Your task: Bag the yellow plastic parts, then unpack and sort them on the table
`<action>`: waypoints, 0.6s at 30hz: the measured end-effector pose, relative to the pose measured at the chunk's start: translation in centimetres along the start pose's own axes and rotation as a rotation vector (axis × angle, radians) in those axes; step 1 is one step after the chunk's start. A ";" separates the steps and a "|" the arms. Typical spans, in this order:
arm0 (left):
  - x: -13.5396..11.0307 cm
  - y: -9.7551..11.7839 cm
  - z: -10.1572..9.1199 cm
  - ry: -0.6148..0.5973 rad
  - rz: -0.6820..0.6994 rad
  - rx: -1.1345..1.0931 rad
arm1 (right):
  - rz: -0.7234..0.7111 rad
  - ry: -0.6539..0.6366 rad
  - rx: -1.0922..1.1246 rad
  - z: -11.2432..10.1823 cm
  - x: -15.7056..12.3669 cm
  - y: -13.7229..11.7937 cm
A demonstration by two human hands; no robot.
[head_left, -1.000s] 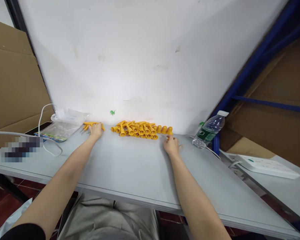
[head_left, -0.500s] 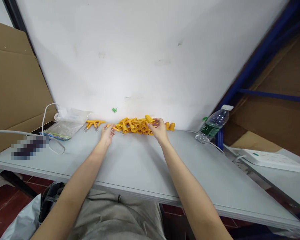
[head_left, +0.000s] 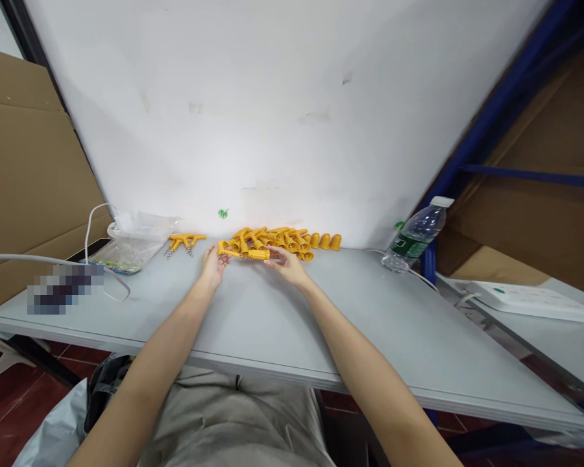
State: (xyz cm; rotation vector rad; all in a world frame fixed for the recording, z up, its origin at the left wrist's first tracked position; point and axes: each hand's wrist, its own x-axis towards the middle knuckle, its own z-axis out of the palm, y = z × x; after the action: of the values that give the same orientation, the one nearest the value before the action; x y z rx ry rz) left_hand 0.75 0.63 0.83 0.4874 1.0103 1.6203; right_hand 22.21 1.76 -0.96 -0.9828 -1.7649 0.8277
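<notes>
Left hand [head_left: 213, 264]: fingers pinching a yellow stem [head_left: 228, 252]. Right hand [head_left: 288, 264]: fingers pinching a yellow cup [head_left: 255, 255], sitting between both sets of fingers, just right of the stem. Step in hand looks like bringing the 2 parts end to end; next move probably calls for lining them up, grips steady

Yellow pile [head_left: 278, 237] just behind the right fingers, loose cups [head_left: 325, 241] right of them, spare stems [head_left: 187, 240] left of the left fingers, all on the tabletop [head_left: 257, 324]

Can't tell if stem and cup touch; fingers cover their outer ends, pile count unreadable
</notes>
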 end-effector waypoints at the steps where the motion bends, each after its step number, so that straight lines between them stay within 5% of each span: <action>1: 0.1 0.0 0.0 0.002 0.003 0.002 | 0.005 0.000 -0.007 0.0 0.0 0.0; 18: 0.4 0.3 -0.1 0.089 0.006 -0.070 | 0.022 -0.030 -0.034 -0.7 0.0 0.4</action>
State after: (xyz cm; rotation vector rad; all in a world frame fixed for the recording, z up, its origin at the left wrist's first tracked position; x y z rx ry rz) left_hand 0.36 0.93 0.92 0.3738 1.0153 1.6889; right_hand 22.93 1.96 -1.06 -1.0191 -1.8013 0.8326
